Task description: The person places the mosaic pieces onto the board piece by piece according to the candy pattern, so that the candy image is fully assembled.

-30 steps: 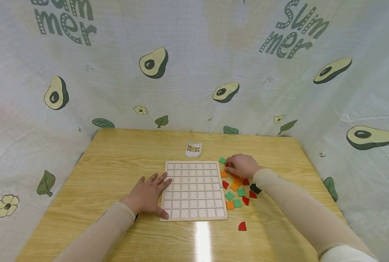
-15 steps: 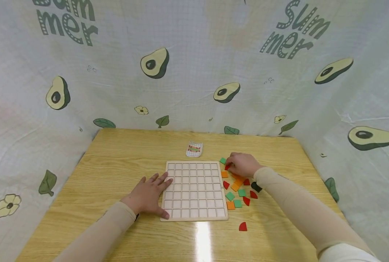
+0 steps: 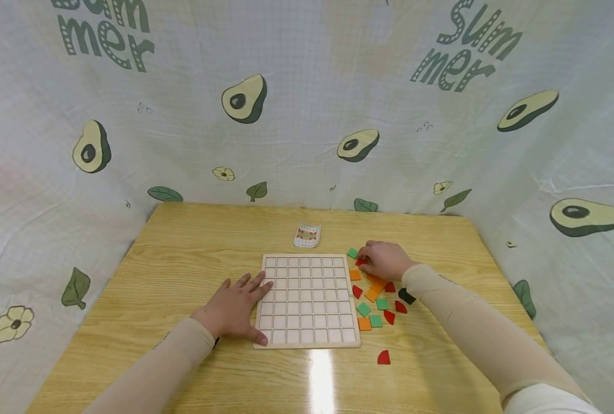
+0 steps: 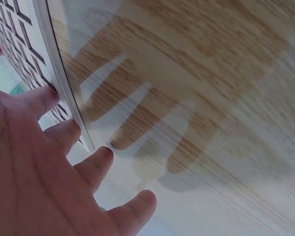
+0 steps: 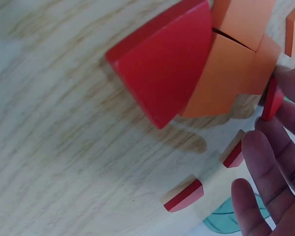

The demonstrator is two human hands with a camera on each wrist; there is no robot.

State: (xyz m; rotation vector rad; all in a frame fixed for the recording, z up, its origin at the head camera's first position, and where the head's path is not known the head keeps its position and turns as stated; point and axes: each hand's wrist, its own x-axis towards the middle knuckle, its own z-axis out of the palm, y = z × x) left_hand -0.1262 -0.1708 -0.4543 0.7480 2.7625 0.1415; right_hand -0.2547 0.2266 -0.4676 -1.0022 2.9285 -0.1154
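My left hand [image 3: 237, 310] lies spread over the left edge of a pale wooden grid board [image 3: 307, 302], thumb at its near left corner. The left wrist view shows straight, parted fingers [image 4: 96, 167] by the board's rim. Beyond the board's far right corner, my right hand [image 3: 386, 261] pinches a red quarter-circle tile [image 5: 272, 100] between thumb and fingers. Under and around that hand lie orange tiles [image 5: 219, 76] and a larger-looking, closer red quarter-circle tile [image 5: 162, 64]. A green square tile [image 3: 352, 253] sits just left of the fingertips.
Green, orange and red tiles [image 3: 375, 321] lie scattered along the board's right side. One red quarter-circle [image 3: 383, 357] lies apart, nearer the front. A small card [image 3: 307, 235] with a coloured grid pattern lies behind the board. A printed curtain [image 3: 296, 144] encloses the table.
The right fingers have shifted slightly around the red tile, staying at the same spot. My left hand keeps its place on the board.
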